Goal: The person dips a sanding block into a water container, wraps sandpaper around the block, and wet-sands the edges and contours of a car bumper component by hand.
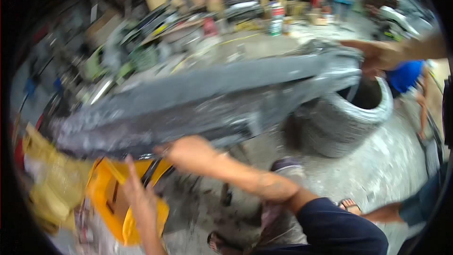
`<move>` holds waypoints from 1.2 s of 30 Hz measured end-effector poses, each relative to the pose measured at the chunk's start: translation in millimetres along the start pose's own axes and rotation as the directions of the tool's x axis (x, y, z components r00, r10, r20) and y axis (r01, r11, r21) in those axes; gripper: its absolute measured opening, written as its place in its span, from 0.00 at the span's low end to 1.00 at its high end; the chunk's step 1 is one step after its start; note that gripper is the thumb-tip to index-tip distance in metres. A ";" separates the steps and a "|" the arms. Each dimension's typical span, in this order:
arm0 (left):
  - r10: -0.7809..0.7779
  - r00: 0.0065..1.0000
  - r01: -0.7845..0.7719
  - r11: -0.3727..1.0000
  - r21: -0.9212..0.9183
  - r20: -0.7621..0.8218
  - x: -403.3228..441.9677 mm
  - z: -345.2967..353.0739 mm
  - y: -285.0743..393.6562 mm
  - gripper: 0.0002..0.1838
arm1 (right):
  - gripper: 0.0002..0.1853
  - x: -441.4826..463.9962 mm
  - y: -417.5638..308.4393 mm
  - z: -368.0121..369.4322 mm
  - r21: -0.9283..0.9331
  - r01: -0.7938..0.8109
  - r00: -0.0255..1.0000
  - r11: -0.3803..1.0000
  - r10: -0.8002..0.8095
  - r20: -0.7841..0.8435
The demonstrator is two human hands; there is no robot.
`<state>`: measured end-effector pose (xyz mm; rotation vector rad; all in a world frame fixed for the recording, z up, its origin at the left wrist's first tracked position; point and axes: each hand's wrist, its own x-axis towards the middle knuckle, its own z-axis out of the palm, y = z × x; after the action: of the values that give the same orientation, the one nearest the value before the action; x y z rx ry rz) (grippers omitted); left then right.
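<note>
A long grey panel, perhaps a car bumper [203, 85], stretches across the view, with shiny film-like patches on it. My right hand [186, 152] is closed at its lower edge, fingertips partly hidden and blurred. Lower left, my left hand [140, 198] has its fingers stretched upward, and the index fingertip reaches the panel's lower edge. Another person's hand [375, 57] is at the panel's right end. Below the panel, close to my left hand, is a yellow plastic piece [106, 203].
A hollow grey-white cylinder, tyre-like [342, 125], stands under the right end. A yellowish plastic bag [54, 175] lies at left. Parts and a spray can [276, 19] clutter the back. A sandalled foot [349, 205] and another person in blue [406, 75] are at right.
</note>
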<state>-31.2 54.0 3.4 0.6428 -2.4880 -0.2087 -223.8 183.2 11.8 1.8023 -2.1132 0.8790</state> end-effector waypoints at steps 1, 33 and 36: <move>0.012 1.000 -0.012 1.000 0.025 -0.005 -0.3 1.8 -0.4 0.53 | 0.18 -0.6 6.4 11.2 -0.015 0.065 0.994 0.998 -0.067 -0.087; -0.152 0.988 0.145 0.966 -0.214 -0.018 -29.3 -54.1 -103.0 0.39 | 0.26 0.7 5.1 11.3 0.026 0.081 0.995 0.996 -0.079 -0.068; -0.081 0.980 0.091 0.995 0.047 -0.182 -21.8 -61.1 -164.0 0.37 | 0.26 0.3 3.0 6.4 0.040 0.072 0.996 0.997 -0.070 -0.050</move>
<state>84.2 -79.2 -1.6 0.7585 -2.3012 -0.1096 -225.4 179.4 6.0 1.8453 -2.0024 0.9455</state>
